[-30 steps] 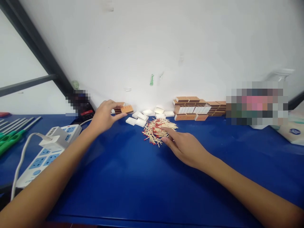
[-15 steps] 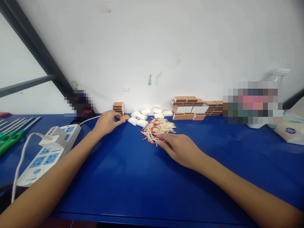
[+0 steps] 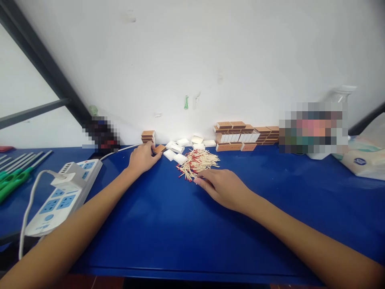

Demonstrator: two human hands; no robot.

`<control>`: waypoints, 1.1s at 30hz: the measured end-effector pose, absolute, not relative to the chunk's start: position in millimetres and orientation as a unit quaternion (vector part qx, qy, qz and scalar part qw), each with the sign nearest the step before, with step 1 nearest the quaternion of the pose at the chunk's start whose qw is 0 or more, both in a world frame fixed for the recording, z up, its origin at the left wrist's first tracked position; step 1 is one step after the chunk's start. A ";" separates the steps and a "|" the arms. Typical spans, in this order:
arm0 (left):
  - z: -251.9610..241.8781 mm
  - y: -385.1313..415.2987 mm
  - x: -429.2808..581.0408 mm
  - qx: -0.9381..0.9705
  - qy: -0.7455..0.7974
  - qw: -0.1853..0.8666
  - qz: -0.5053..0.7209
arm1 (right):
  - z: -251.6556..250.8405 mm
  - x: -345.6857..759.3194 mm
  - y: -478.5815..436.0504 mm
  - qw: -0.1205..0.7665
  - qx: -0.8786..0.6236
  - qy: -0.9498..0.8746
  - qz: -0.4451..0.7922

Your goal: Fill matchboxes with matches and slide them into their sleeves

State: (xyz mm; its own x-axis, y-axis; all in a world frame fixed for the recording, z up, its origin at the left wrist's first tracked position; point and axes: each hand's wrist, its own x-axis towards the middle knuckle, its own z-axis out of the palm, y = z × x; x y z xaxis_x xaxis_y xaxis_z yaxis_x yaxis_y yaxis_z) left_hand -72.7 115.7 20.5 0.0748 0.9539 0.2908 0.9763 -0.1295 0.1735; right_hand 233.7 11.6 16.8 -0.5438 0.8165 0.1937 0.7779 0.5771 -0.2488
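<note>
My left hand (image 3: pixel 142 158) rests on the blue table (image 3: pixel 168 224) with its fingers closed round an orange matchbox sleeve (image 3: pixel 159 149), just in front of a small stack of matchboxes (image 3: pixel 148 135). My right hand (image 3: pixel 222 186) lies at the near edge of a heap of red-tipped matches (image 3: pixel 198 162), fingers curled and pinched on a few sticks. Several white inner trays (image 3: pixel 177 150) lie between the two hands by the wall.
A larger pile of orange and white matchboxes (image 3: pixel 245 136) stands against the wall to the right. A white power strip with a charger (image 3: pixel 64 184) lies at the left, green-handled tools (image 3: pixel 15 172) beyond it. A tissue pack (image 3: pixel 361 162) sits far right.
My left hand has brought the orange sleeve down from the small stack to the table surface. My right hand has curled its fingers and drawn back slightly at the matches' edge.
</note>
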 end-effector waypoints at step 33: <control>23.2 123.6 -34.4 -0.692 -0.707 0.123 -0.079 | 17.9 230.0 7.0 0.154 -0.449 -0.876 0.087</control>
